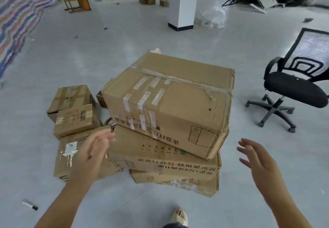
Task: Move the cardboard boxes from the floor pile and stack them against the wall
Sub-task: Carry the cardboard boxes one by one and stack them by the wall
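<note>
1. A marker (29, 205) is lying on the floor (89, 64), well left of and below the left grip.
2. Small boxes (73, 110) are sitting on the floor just beyond the left grip, one under it.
3. The left grip (96, 149) is hovering with fingers straight and apart, holding nothing, beside the pile's left edge.
4. The top box (170, 101) is resting tilted on two flatter boxes (170, 163), between the two grips and slightly beyond them.
5. The right grip (256, 160) is hovering with fingers spread apart, empty, just right of the pile.
6. A chair (295, 87) is standing well beyond the right grip.
</note>
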Demonstrator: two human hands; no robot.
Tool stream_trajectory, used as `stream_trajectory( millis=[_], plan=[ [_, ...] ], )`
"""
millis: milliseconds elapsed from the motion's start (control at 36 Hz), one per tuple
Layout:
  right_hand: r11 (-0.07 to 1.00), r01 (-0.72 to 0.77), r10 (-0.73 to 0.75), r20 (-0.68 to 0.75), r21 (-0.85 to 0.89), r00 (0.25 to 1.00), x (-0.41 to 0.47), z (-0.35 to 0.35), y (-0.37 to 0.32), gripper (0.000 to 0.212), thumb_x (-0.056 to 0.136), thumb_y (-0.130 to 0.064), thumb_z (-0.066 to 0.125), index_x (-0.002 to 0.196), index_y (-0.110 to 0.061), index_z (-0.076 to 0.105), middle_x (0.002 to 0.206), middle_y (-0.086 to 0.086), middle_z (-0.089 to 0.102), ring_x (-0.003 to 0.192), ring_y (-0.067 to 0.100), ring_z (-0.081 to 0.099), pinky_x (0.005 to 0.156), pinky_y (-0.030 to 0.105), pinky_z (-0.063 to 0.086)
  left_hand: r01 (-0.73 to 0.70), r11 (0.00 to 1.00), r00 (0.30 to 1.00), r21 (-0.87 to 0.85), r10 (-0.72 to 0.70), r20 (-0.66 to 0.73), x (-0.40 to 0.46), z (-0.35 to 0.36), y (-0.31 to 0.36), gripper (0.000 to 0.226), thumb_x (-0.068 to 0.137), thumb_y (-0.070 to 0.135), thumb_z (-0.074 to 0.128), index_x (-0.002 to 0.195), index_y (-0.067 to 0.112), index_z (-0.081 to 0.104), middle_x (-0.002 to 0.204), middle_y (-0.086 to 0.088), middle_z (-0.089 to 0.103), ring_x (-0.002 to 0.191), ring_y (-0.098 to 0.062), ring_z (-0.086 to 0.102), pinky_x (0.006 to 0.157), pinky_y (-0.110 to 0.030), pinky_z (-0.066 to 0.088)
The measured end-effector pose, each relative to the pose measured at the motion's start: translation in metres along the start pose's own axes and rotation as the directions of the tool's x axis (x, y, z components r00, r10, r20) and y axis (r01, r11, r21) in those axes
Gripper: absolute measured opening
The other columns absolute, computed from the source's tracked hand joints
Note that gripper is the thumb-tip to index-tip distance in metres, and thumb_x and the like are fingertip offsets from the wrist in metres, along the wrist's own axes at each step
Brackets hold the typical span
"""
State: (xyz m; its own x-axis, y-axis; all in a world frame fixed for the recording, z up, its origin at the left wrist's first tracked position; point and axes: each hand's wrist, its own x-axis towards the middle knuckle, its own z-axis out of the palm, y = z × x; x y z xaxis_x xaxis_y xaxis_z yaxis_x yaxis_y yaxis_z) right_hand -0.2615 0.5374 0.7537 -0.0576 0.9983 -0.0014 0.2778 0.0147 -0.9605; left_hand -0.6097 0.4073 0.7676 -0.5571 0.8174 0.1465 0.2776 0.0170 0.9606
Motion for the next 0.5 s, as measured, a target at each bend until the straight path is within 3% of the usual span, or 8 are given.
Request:
stream_trajectory(
  millis=[83,167,222,306,389,500],
  plan=[
    [0.998,-0.029,0.028,-0.019,-0.061,0.999,0.037,0.009,-0.007,0.029,0.1,-0.035,0.04,0.125,-0.028,0.053,0.126,-0.009,0.057,0.103,0.002,0.057,0.103,0.048,0.044,-0.039,0.999,0.999,0.013,0.039,-0.009,0.057,0.008,0.005,0.014,0.093,0.037,0.052,0.105,0.035,0.06,0.1,0.02,0.069,0.102,-0.006,0.064,0.092,-0.031,0.049],
    [0.994,-0.067,0.065,-0.029,-0.086,0.997,0.069,0.021,-0.016,0.044,0.101,-0.035,0.037,0.142,-0.021,0.042,0.135,-0.01,0.047,0.105,0.005,0.052,0.107,0.046,0.04,-0.06,0.995,0.997,0.086,0.064,-0.046,0.113,0.012,0.006,0.018,0.1,0.027,0.047,0.105,0.039,0.06,0.102,0.019,0.068,0.108,-0.009,0.061,0.097,-0.036,0.046],
    [0.994,-0.081,0.08,-0.016,-0.079,0.997,0.085,0.03,-0.023,0.04,0.102,-0.033,0.036,0.139,-0.021,0.045,0.129,-0.016,0.047,0.109,0.001,0.05,0.106,0.04,0.041,-0.036,0.988,0.998,0.15,0.045,-0.053,0.145,0.015,0.006,0.018,0.1,0.028,0.045,0.108,0.039,0.057,0.112,0.018,0.064,0.112,-0.009,0.057,0.098,-0.034,0.044],
    [0.993,-0.072,0.075,0.035,-0.094,0.997,0.101,0.045,-0.032,0.027,0.103,-0.03,0.034,0.118,-0.032,0.056,0.116,-0.021,0.057,0.106,-0.005,0.054,0.095,0.028,0.041,0.013,0.978,0.994,0.208,0.009,-0.106,0.186,0.022,0.006,0.029,0.1,0.025,0.046,0.128,0.026,0.053,0.125,0.012,0.055,0.114,-0.005,0.049,0.1,-0.027,0.036],
    [0.981,-0.141,0.141,-0.012,-0.137,0.99,0.108,0.053,-0.028,0.041,0.101,-0.035,0.04,0.14,-0.025,0.045,0.134,-0.011,0.047,0.129,0.01,0.042,0.107,0.033,0.033,0.096,0.967,0.989,0.238,-0.064,-0.136,0.22,0.023,-0.003,0.037,0.1,0.018,0.046,0.136,0.014,0.047,0.128,0.005,0.051,0.118,-0.01,0.046,0.096,-0.026,0.034],
    [0.98,-0.182,0.174,-0.094,-0.079,0.98,0.103,0.062,-0.023,0.038,0.1,-0.03,0.043,0.139,-0.03,0.042,0.136,-0.009,0.046,0.127,0.011,0.043,0.106,0.036,0.036,0.188,0.942,0.981,0.279,-0.167,-0.097,0.256,0.012,-0.029,0.044,0.099,0.021,0.048,0.143,0.014,0.042,0.142,-0.003,0.047,0.129,-0.02,0.044,0.103,-0.034,0.033]
  ],
)
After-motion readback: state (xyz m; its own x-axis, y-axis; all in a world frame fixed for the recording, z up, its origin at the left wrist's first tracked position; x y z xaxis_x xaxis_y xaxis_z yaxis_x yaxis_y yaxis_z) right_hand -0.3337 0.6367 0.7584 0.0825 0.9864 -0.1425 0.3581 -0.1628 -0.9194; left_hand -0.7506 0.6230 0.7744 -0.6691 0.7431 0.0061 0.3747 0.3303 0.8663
